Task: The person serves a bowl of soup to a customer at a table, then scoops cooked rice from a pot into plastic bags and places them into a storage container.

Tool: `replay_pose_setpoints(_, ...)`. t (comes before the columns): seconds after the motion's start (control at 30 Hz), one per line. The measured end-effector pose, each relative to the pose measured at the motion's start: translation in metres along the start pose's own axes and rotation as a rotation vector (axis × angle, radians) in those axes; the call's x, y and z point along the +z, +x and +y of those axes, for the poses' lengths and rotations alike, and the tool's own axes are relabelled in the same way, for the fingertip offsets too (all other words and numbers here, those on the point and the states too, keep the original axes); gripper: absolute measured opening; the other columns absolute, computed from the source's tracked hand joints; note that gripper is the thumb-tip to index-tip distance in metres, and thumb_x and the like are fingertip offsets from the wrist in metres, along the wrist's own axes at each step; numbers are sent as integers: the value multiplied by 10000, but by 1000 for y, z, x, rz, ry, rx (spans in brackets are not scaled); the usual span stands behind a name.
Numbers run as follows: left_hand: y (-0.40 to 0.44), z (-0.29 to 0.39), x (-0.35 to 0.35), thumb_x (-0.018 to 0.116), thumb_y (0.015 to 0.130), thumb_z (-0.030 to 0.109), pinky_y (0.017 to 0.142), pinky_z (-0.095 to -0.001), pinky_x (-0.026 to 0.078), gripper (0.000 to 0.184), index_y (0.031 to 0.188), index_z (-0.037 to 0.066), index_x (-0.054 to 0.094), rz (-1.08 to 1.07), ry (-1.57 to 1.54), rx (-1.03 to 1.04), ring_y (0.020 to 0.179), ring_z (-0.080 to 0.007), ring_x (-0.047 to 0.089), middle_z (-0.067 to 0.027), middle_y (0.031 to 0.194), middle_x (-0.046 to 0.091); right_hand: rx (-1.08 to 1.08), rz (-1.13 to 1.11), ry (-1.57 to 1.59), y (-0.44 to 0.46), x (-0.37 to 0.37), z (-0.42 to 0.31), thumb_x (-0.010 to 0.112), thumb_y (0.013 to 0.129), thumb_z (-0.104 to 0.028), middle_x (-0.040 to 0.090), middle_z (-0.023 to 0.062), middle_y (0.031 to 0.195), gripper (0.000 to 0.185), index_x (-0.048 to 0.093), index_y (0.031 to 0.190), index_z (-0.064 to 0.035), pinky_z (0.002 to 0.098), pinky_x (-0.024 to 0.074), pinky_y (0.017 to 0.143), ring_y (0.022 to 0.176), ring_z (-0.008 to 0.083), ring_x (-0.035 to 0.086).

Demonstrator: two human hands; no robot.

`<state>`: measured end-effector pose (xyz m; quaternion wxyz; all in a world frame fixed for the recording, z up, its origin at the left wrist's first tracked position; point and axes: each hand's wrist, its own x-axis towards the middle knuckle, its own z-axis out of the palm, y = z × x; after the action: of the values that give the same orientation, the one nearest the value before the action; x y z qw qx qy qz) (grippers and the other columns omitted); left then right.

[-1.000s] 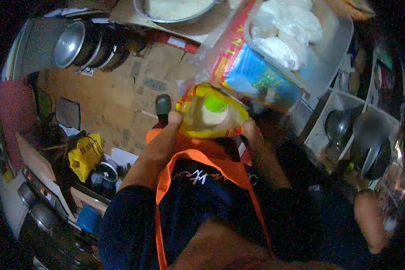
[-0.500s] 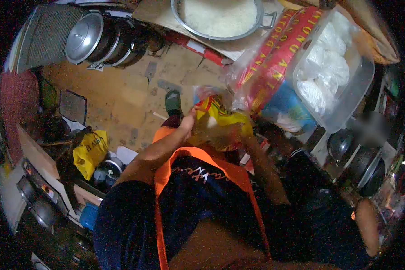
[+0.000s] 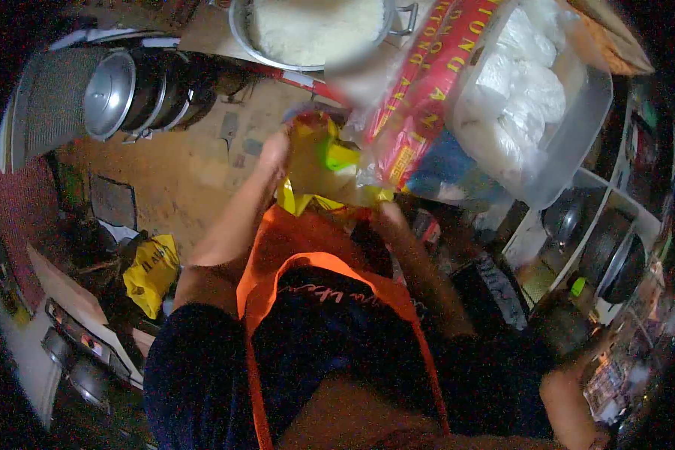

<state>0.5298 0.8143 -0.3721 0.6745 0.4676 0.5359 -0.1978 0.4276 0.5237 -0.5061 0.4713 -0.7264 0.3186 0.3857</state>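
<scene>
In front of my orange apron, a yellow plastic bag [image 3: 300, 196] with red parts is spread between my two hands, its mouth facing up. My left hand [image 3: 277, 150] is closed on the bag's left edge. On the opposite side my right hand [image 3: 383, 205] grips the lower right edge, its fingers partly hidden by the plastic. Inside the bag lies something bright yellow-green [image 3: 340, 156], too blurred to name. Just beyond my right hand is a red plastic pack with yellow lettering [image 3: 427, 90].
A large metal pot of white rice [image 3: 319, 30] stands at the top. To the right, a clear plastic tub [image 3: 574, 161] holds several white bagged bundles. Lidded pots [image 3: 111, 94] and another yellow bag [image 3: 154, 274] are at left. Another person's arm [image 3: 566, 409] shows at lower right.
The yellow bag is opened wider, and its inside now shows. Both hands and the bag have shifted left and slightly up in view. The whole scene has shifted with the head.
</scene>
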Motion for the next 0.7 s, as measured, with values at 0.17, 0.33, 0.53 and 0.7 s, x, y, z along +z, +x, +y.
replay_pose_setpoints(0.17, 103, 1, -25, 335, 839, 352, 741, -357, 416, 432, 1012, 7, 531, -133, 372, 299, 814, -239, 532, -123, 914, 572, -42, -58, 40, 17, 29, -42, 596, 658, -430, 561, 88, 738, 468, 503, 947, -73, 391, 443, 563, 620, 244, 536)
replay_pose_setpoints(0.33, 138, 13, -10, 384, 804, 458, 842, -391, 370, 588, 1144, -21, 411, -225, 1154, 551, 1040, -350, 445, -247, 1084, 478, -77, -52, 101, 3, 25, -94, 589, 660, -446, 562, 81, 720, 465, 515, 931, -76, 392, 440, 554, 607, 239, 532)
replay_pose_setpoints(0.53, 18, 15, -47, 500, 738, 472, 857, -393, 368, 725, 1267, 44, 249, -217, 1552, 866, 1027, -342, 446, -253, 1155, 407, -132, 113, 311, -106, -79, -179, 582, 663, -466, 564, 73, 697, 463, 530, 912, -80, 393, 437, 544, 592, 232, 529)
replay_pose_setpoints(0.7, 2, 9, -120, 558, 745, 304, 665, -389, 441, 495, 1137, 55, 388, -243, 2035, 607, 783, -309, 551, -205, 964, 537, -210, 478, 681, -353, -220, -227, 576, 665, -483, 565, 66, 678, 463, 542, 895, -83, 394, 434, 536, 579, 227, 526)
